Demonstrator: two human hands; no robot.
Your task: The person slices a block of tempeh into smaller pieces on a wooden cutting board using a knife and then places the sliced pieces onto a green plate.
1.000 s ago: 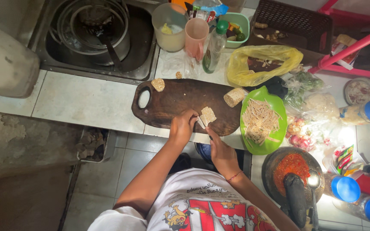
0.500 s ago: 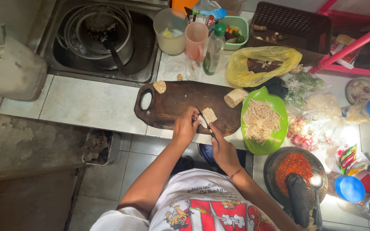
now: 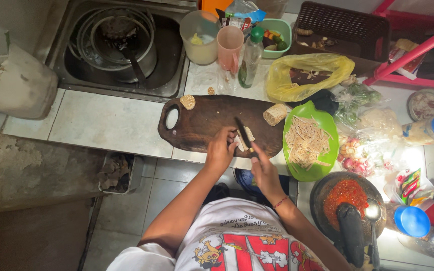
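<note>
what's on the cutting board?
On the board: two tan blocks, a small piece under the knife. Both hands cover part of it.

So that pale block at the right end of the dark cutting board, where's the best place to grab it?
Take the pale block across its two long sides from above. It lies flat and apart from the green plate, near the wooden board edge, so its top and sides look free; the right hand is nearer.
</note>
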